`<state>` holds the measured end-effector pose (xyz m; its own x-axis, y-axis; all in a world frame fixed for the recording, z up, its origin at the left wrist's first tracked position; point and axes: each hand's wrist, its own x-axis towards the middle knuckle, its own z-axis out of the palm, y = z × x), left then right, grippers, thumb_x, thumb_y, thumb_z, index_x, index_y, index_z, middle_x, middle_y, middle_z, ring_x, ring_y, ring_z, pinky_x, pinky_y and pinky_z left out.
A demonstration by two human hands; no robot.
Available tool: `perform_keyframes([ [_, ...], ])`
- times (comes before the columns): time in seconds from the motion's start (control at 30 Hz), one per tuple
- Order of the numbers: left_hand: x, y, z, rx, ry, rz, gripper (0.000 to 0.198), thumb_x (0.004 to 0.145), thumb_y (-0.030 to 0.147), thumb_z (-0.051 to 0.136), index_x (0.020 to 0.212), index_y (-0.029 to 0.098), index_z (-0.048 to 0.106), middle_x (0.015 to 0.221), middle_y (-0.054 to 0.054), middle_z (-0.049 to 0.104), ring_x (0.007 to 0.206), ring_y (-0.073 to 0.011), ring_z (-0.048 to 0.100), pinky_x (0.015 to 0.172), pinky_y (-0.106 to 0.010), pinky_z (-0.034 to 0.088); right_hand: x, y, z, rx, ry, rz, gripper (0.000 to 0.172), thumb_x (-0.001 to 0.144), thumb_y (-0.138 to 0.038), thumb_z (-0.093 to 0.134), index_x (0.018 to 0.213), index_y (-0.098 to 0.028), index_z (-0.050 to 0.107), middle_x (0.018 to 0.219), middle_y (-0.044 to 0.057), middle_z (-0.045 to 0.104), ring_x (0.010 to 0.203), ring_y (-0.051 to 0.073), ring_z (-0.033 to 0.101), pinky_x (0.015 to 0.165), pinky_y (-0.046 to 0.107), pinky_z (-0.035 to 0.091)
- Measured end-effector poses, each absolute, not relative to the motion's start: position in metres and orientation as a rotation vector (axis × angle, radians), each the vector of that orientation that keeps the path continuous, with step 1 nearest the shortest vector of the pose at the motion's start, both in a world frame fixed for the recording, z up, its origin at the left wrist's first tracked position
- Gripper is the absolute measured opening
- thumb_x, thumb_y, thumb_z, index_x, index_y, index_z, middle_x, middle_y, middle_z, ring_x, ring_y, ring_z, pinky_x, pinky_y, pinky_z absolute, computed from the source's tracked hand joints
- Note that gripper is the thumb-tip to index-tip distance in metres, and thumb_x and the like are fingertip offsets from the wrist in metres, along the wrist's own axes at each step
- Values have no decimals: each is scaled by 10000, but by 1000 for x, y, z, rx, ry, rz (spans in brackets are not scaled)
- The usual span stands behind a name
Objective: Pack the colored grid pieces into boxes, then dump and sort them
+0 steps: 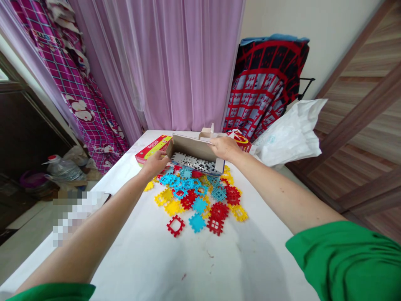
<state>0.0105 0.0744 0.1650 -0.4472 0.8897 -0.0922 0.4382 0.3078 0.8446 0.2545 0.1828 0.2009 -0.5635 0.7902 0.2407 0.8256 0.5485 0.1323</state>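
A cardboard box point(191, 147) is tipped toward me on the white table point(188, 263), its open mouth facing down. My left hand point(156, 162) grips its left end and my right hand point(224, 147) grips its right end, fingers closed on the walls. Grey interlocking tiles point(194, 162) show inside the opening. Several red, yellow and blue square plastic tiles point(200, 198) lie in a heap on the table just below the box. One red tile point(176, 225) lies nearest to me, apart from the heap.
The box's red and yellow lid point(152, 151) lies behind my left hand. A white plastic bag point(291, 133) sits at the table's right edge. Pink curtains point(169, 62) hang behind, and a red patterned blanket point(263, 88) drapes over a rack. A plastic bottle point(61, 167) stands on the floor left.
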Motion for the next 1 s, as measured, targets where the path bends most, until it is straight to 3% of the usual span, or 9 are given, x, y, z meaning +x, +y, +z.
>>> perform_keyframes([
  [0.1, 16, 67, 179, 1489, 2210, 971, 244, 819, 347, 579, 1017, 219, 642, 976, -49, 713, 945, -250, 669, 812, -348, 517, 256, 189, 204, -1419, -2617, -379, 428, 971, -437, 351, 1142, -258, 699, 1086, 94, 722, 985, 261, 653, 808, 344, 471],
  [0.17, 23, 66, 185, 1820, 2255, 875, 270, 865, 353, 514, 1062, 242, 661, 1040, -37, 714, 1030, -252, 644, 918, -363, 475, 259, 193, 206, -1416, -2606, -413, 419, 966, -420, 360, 1138, -246, 699, 1084, 96, 721, 978, 257, 656, 816, 349, 473],
  [0.33, 38, 84, 175, 2046, 2273, 688, 468, 876, 308, 504, 1316, 150, 511, 1385, -132, 535, 1289, -286, 484, 1080, -384, 351, 265, 192, 209, -1406, -2595, -444, 386, 946, -394, 398, 1128, -222, 692, 1045, 90, 730, 953, 238, 660, 812, 333, 470],
  [0.43, 38, 99, 160, 1898, 2375, 705, 540, 883, 339, 496, 1377, 129, 430, 1438, -174, 465, 1323, -306, 448, 1078, -400, 350, 268, 184, 211, -1412, -2575, -454, 381, 944, -391, 395, 1105, -216, 693, 1018, 96, 733, 941, 242, 659, 790, 329, 468],
  [0.63, 23, 118, 148, 1711, 2421, 625, 456, 866, 480, 504, 1204, 187, 592, 1149, -136, 679, 1112, -317, 618, 917, -381, 476, 262, 168, 211, -1295, -2634, -500, 346, 939, -334, 398, 1118, -223, 672, 998, 103, 731, 932, 265, 661, 767, 349, 448],
  [0.73, 15, 123, 145, 1617, 2389, 531, 409, 879, 525, 461, 1044, 215, 670, 874, -87, 736, 867, -282, 704, 748, -337, 524, 262, 167, 206, -1210, -2692, -498, 335, 927, -314, 415, 1133, -226, 665, 1019, 98, 731, 946, 267, 658, 741, 335, 440],
  [0.83, 13, 126, 139, 1580, 2322, 420, 458, 886, 567, 421, 932, 200, 690, 654, -65, 705, 597, -240, 690, 597, -307, 517, 267, 172, 198, -1161, -2715, -468, 333, 913, -296, 430, 1139, -237, 667, 1036, 90, 727, 946, 268, 655, 721, 333, 438],
  [0.9, 17, 127, 135, 1594, 2320, 368, 478, 899, 548, 401, 918, 169, 690, 622, -90, 695, 570, -248, 682, 584, -315, 516, 270, 176, 192, -1155, -2708, -420, 334, 921, -302, 421, 1134, -242, 671, 1049, 87, 722, 948, 270, 651, 733, 342, 440],
  [1.0, 24, 128, 133, 1659, 2382, 329, 494, 931, 475, 348, 947, 122, 692, 747, -168, 723, 749, -297, 712, 691, -350, 529, 272, 180, 185, -1158, -2595, -352, 357, 929, -376, 450, 1204, -240, 634, 1103, 103, 699, 1009, 278, 624, 804, 366, 440],
])
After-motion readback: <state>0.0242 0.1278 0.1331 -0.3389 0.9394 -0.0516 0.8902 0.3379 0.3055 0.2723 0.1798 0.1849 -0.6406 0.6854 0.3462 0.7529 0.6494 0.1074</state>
